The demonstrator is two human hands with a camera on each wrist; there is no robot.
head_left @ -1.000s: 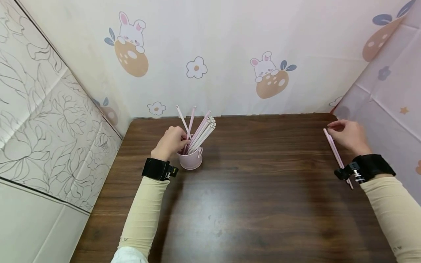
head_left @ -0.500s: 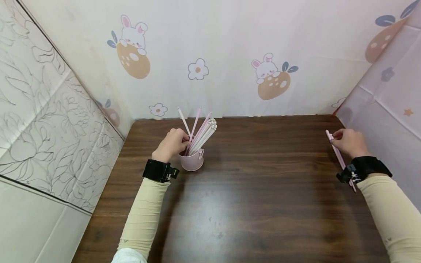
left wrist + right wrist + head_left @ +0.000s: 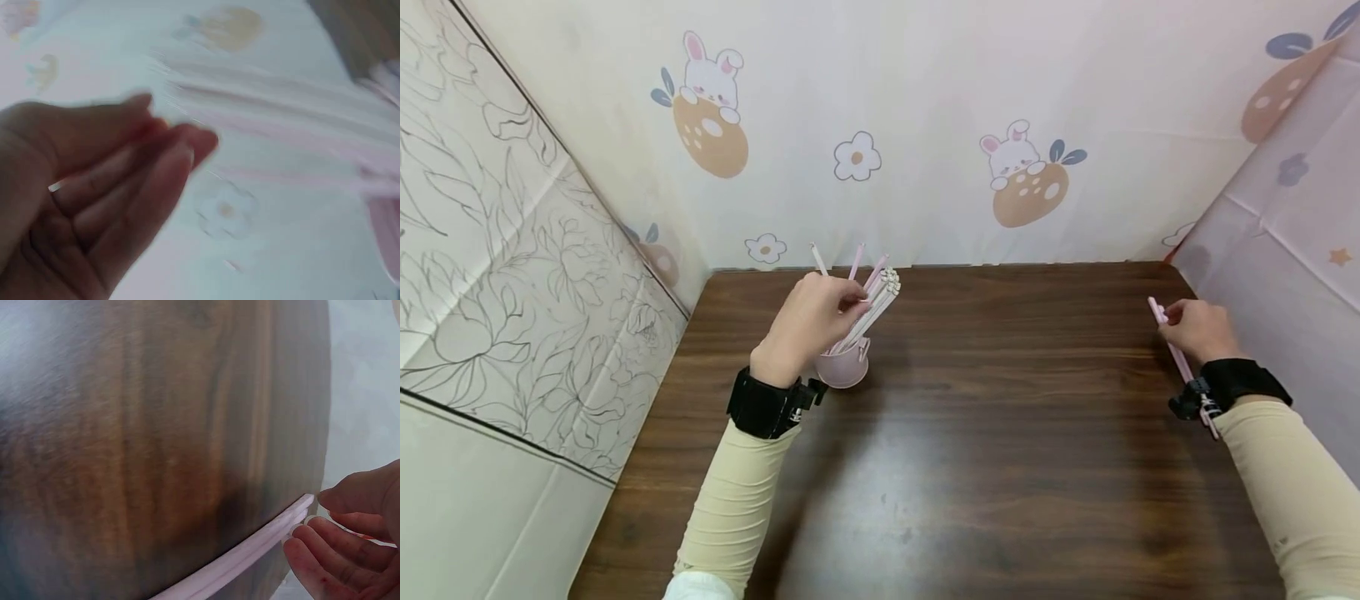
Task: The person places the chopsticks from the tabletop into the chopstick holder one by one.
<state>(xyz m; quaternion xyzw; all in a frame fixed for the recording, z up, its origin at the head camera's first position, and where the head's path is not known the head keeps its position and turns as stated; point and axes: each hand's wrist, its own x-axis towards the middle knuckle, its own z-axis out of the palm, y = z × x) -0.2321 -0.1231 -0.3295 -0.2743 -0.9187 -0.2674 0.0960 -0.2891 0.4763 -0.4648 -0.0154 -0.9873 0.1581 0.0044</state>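
Note:
A small pink bucket (image 3: 844, 367) stands at the back left of the table, with a bundle of white straw-like sticks (image 3: 880, 302) and a few pink ones leaning in it. My left hand (image 3: 811, 323) is raised beside the bundle and hides part of it. In the left wrist view, that hand's thumb and fingers are loosely bent, with nothing seen between them; the sticks lie beyond, blurred. At the far right, two pink sticks (image 3: 250, 553) lie side by side on the table. My right hand (image 3: 1199, 330) is at their far end, its fingertips along the edge.
The dark wooden table (image 3: 985, 433) meets a curtain (image 3: 925, 100) printed with rabbits at the back. A pale fabric side (image 3: 1300, 275) borders the right, close to my right hand. A flower-patterned panel (image 3: 535, 283) flanks the left edge.
My left hand has risen from the sticks near the bucket's rim and moved slightly right. A pink stick in the bucket has tipped right. My right hand has come slightly nearer along the two pink sticks.

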